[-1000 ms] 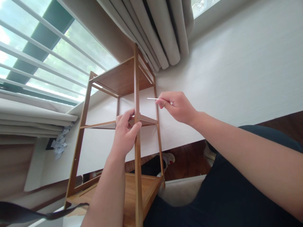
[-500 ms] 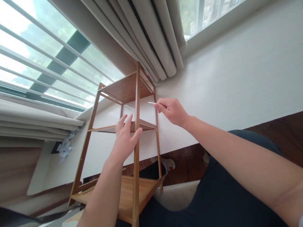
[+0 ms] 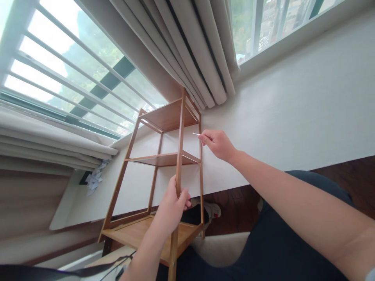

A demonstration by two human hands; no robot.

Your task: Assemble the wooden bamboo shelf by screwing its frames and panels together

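We see a bamboo shelf [image 3: 164,160] with three tiers standing before the window, against the white wall [image 3: 293,97]. It looks light, stiff and smooth, best held by a post. Our left hand [image 3: 172,205] grips the front post. Our right hand [image 3: 218,144] pinches a thin metal key [image 3: 196,134].

My left hand [image 3: 172,207] wraps the wooden shelf's front post [image 3: 178,156], hiding the stretch under my fingers; the post's foot runs off the bottom edge. The thin metal tool [image 3: 196,134] pinched by my right hand [image 3: 218,144] is too small to identify.
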